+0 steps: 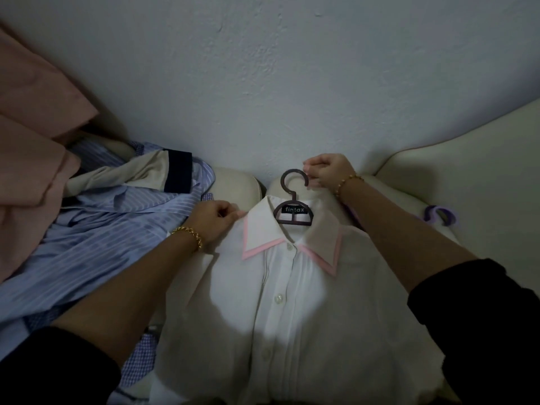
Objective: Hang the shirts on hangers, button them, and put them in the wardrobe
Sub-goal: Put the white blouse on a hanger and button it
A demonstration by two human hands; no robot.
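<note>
A white shirt [292, 311] with a pink-edged collar lies flat on a cream sofa, its front buttoned. A dark hanger [293, 213] sits inside the collar, its hook pointing away from me. My right hand [328, 173] pinches the tip of that hook. My left hand [214, 222] pinches the shirt's left shoulder beside the collar. Both wrists carry gold bracelets.
A heap of shirts lies on the left: a blue striped shirt [96, 244], a beige garment with a dark cuff [137, 173] and a peach-pink one [32, 159]. A purple hanger [439, 216] rests on the cream sofa [473, 171] at the right. A white wall [277, 83] stands behind.
</note>
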